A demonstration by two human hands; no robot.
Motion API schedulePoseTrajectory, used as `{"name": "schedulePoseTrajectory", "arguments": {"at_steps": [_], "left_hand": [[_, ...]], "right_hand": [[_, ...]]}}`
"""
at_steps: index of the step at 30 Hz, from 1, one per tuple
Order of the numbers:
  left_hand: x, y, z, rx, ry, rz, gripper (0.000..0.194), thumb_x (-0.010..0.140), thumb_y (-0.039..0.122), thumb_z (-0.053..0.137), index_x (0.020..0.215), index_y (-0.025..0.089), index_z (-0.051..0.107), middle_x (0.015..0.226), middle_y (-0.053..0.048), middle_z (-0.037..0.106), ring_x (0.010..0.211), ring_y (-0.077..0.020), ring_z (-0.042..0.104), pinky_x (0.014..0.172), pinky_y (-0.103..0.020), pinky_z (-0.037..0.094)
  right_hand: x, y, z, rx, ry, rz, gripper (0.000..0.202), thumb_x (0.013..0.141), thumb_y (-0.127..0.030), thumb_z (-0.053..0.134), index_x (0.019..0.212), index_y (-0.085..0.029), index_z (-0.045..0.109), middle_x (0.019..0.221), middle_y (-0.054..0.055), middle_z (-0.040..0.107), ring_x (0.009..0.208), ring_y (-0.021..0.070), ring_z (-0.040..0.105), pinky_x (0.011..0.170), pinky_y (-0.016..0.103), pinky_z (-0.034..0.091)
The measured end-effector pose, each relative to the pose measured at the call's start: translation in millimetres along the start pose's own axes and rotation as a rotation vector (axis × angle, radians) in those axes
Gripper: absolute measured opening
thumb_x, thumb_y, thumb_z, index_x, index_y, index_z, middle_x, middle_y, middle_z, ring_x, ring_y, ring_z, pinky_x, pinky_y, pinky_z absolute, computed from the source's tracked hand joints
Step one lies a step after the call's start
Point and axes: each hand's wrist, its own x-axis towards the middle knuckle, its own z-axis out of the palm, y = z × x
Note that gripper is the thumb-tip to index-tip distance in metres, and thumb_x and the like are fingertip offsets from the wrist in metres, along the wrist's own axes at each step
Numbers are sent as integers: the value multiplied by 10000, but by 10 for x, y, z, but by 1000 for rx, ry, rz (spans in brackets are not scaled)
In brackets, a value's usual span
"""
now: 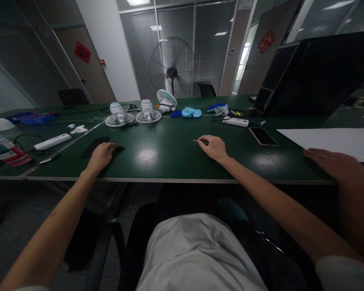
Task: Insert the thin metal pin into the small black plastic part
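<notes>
A slim tool with a dark handle and thin metal shaft (195,140) is just right of the frame's centre, its bare end pointing left; the person's right hand (212,147) is closed on it, thumb and fingers pinched together, above the dark green tabletop (170,161). Left of centre, the person's left hand (102,155) has its fingertips at a small black object (119,148), and whether they grip it cannot be told; a flat black rectangular item (95,147) lies just beside that hand. In the upper middle, two white round-grilled small fans (120,119) lie face down, with a tilted white fan head with a pale blue-green grille (166,99) near them and a light blue plastic fan blade (191,112) to its right. Right of centre lie a white oblong device (235,121) and a dark-screened smartphone (263,136). At far right, another person's hand (336,161) touches a large white sheet (333,141).
</notes>
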Motion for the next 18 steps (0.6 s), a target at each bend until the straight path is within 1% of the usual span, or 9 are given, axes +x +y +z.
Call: {"name": "schedulePoseTrajectory", "arguments": {"at_steps": [5,8,11,13,15,18], "left_hand": [[-10,83,-54,-22,0,-61,382,927,328,450,1134,185,738,1215,-145,673,1093,-301,663,1009,-396,500],[-26,128,-83,-25,22,-54,360,939,354,449,1086,188,732,1235,-144,672,1108,-296,658,1029,-388,492],[-43,122,-89,-38,27,-65,369,959,376,430,1109,202,719,1218,-130,705,1104,-293,671,995,-377,503],[-52,86,-81,-62,34,-92,389,977,385,419,1171,210,707,1142,-113,740,1056,-293,691,949,-377,514],[-52,42,-69,-81,56,-92,415,991,385,411,1228,210,703,1094,-101,755,1018,-291,700,931,-381,517],[-31,2,-50,-81,83,-46,430,993,383,423,1228,207,737,1148,-106,744,1037,-292,691,964,-387,513]], "right_hand": [[6,14,-18,2,-14,2,254,1018,-417,597,1120,-266,773,1076,75,796,953,292,736,778,433,566],[45,46,-9,-27,-23,5,257,1023,-404,586,1132,-251,762,1090,88,787,958,296,731,764,430,564],[139,115,17,-110,-53,-14,255,1022,-387,579,1127,-240,759,1089,112,779,954,308,724,758,435,558],[225,187,33,-167,-79,-30,262,1020,-379,579,1139,-229,758,1092,131,774,941,317,724,764,446,557],[313,270,47,-203,-45,31,268,1023,-369,574,1150,-219,756,1107,147,772,947,324,725,772,446,556],[408,372,65,-204,77,271,291,1037,-375,552,1160,-210,758,1098,170,772,963,339,731,793,450,557]]}}
